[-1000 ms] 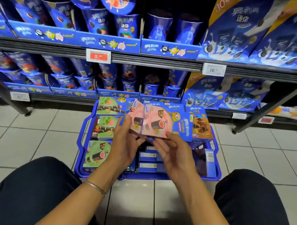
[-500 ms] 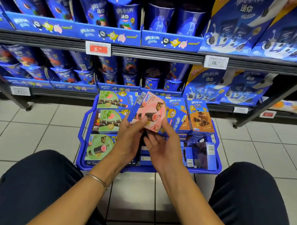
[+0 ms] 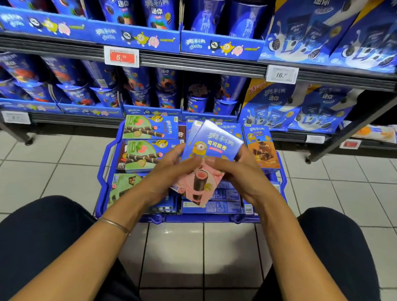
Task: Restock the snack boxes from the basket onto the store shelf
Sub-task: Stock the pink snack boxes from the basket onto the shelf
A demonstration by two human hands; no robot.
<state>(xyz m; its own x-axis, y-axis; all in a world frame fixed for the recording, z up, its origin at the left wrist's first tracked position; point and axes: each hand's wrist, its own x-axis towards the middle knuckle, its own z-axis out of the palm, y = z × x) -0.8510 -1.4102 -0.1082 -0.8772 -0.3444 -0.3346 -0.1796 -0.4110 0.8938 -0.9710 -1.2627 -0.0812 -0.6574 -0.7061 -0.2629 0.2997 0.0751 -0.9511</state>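
Above a blue basket [image 3: 103, 169] on the floor, both my hands hold pink-and-blue snack boxes [image 3: 212, 144] upright, long axis vertical, blue end up. My left hand [image 3: 169, 165] grips their left side. My right hand [image 3: 235, 170] grips the right side, thumb across the front. A second box of the same kind shows just behind the front one. Green snack boxes [image 3: 148, 127] fill the basket's left half, an orange-brown box [image 3: 261, 150] stands at its right, and blue boxes lie flat beneath my hands.
The store shelf [image 3: 196, 63] rises behind the basket, packed with blue cookie cups and big blue bags [image 3: 292, 109]. Price tags [image 3: 121, 56] hang on the rail. A slanted shelf leg [image 3: 353, 125] stands at right. My knees flank the basket on the white tiled floor.
The pink boxes have been turned from lying sideways to standing upright, blue end up. Both hands have shifted their grip and lifted slightly toward the shelf.
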